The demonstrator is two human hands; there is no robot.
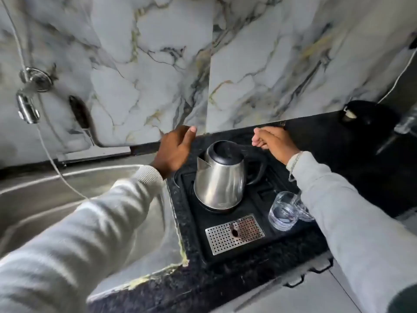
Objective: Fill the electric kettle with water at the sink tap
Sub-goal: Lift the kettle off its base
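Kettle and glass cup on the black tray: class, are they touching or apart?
Apart. The head view shows a strip of black tray between the kettle and the glass cup.

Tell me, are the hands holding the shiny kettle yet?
No. The silver steel kettle with the black lid sits on its tray, untouched. The left hand is open beside it; the right hand is curled above the handle, with no grip visible.

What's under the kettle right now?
The kettle stands on a round black base, only its front edge showing, set in a black tray. The base's contact area is covered by the kettle.
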